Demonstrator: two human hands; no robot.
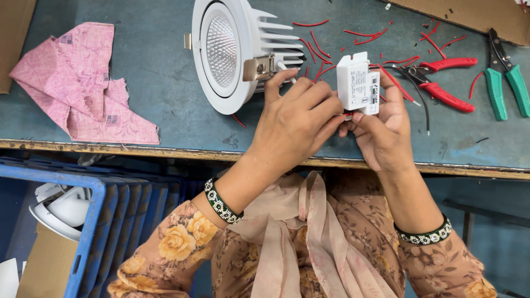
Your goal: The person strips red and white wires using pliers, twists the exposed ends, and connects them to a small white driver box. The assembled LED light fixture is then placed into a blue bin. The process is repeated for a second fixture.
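My right hand holds a small white rectangular driver box upright above the blue-grey table. My left hand is next to it, fingers pinched at the box's lower left edge where short wires come out. A round white recessed lamp with a finned heat sink and a metal spring clip lies on the table just left of my left hand. A white wire runs from the lamp toward my fingers.
A pink cloth lies at the left. Red-handled cutters and green-handled pliers sit at the right among several red wire scraps. A blue crate with white lamp parts stands below the table edge.
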